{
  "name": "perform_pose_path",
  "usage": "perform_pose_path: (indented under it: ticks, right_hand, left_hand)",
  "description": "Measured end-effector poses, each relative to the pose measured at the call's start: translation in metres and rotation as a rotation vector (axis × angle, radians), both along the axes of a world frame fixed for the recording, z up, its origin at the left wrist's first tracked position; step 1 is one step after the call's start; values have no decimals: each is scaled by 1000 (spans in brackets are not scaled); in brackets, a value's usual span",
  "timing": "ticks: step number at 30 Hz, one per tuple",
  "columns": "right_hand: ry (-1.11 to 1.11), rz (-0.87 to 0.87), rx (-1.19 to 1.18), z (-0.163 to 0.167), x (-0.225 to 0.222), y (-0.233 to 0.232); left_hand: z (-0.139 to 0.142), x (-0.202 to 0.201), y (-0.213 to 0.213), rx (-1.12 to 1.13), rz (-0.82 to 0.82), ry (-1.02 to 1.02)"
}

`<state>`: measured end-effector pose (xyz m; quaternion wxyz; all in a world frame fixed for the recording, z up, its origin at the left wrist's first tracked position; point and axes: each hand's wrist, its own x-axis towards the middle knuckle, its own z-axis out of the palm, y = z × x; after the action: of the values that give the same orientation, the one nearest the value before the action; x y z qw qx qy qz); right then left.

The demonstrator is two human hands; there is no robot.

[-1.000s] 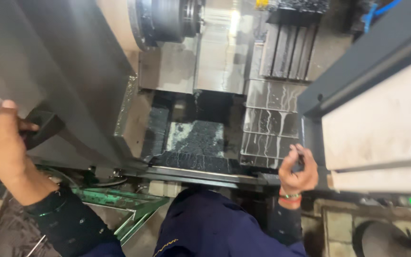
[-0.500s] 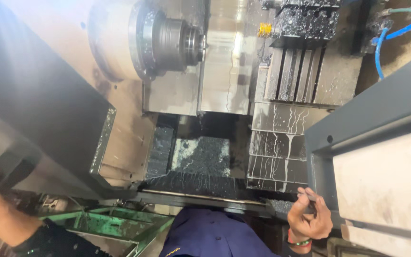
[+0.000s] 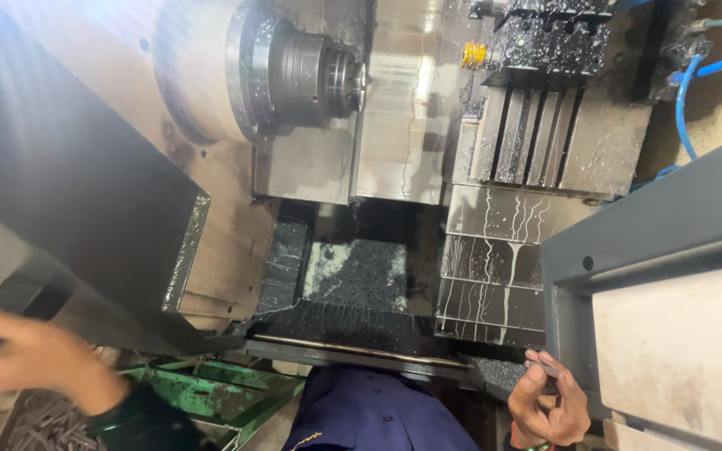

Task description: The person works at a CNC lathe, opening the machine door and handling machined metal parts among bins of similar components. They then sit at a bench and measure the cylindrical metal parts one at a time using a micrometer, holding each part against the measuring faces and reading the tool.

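At the lathe (image 3: 294,75), both hands (image 3: 549,405)

A single head-worn view looks steeply down and forward into an open lathe enclosure at close range. The chuck (image 3: 294,71) sits toward 11 o'clock, the chip tray (image 3: 357,276) at centre. The left hand (image 3: 31,355) enters at 8 o'clock, the right hand (image 3: 549,405) at 5 o'clock.
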<state>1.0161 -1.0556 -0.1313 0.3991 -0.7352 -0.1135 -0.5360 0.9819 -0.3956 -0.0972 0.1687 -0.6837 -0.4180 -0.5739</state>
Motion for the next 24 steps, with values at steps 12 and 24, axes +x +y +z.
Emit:
perform_pose_path:
  ticks: [12, 24]
  right_hand:
    - [384, 5, 59, -25, -28, -16]
    - [105, 7, 6, -76, -19, -22]
  left_hand:
    - [49, 247, -290, -55, -1224, 158]
    - [17, 436, -314, 504, -837, 850]
